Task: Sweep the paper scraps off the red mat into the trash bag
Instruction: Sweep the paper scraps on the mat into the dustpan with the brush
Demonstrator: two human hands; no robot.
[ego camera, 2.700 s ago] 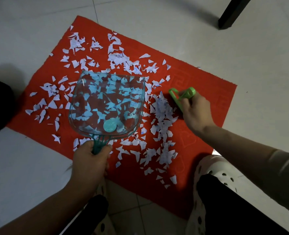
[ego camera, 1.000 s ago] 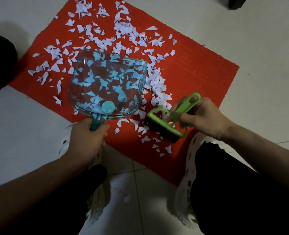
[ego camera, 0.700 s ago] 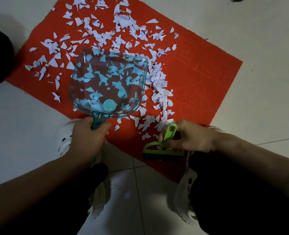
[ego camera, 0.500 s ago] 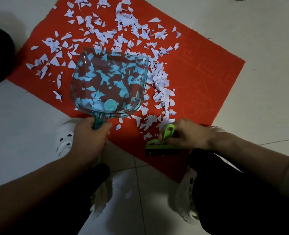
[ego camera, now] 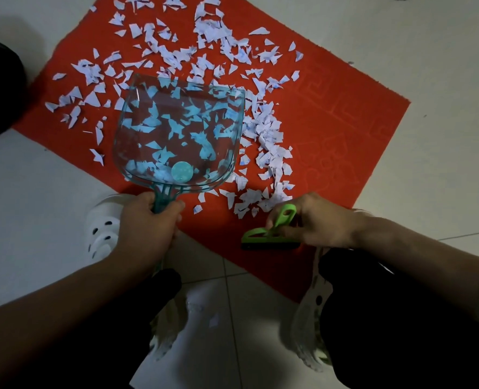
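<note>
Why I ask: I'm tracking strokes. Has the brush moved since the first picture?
Yes. The brush came from the middle of the mat, beside the scraps, down to its near edge.

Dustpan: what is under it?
Through the clear teal dustpan show the red mat and paper scraps; whether those scraps lie inside or beneath it cannot be told. Its round label covers one spot.

One red mat [ego camera: 345, 130], one dustpan [ego camera: 164, 192], one brush [ego camera: 263, 238], two clogs [ego camera: 103, 228], one left hand [ego camera: 148, 228], one right hand [ego camera: 314, 223]; paper scraps [ego camera: 269, 141] beyond counting.
</note>
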